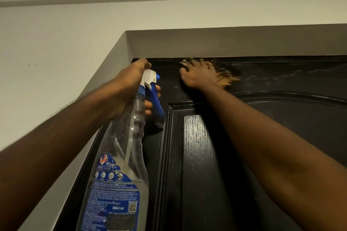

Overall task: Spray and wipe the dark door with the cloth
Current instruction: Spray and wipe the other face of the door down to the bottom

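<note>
Pale wall (56, 43) and a grey frame (206, 43) surrounded the dark door (206, 155), seen from below. At the door's top edge, near its upper left corner, the right hand (195, 75) pressed a tan cloth (225, 78) against the panel, fingers spread and blurred. The left hand (129, 88) gripped a clear spray bottle (122, 155) by the neck near the door's left edge, fingers curled on its blue trigger (156, 97). The hands were apart.

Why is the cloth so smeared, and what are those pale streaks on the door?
Head view: the cloth under the right hand is motion-blurred into streaks; the glossy door mirrors room light as glare; the bottle in the left hand looks sharper.
</note>
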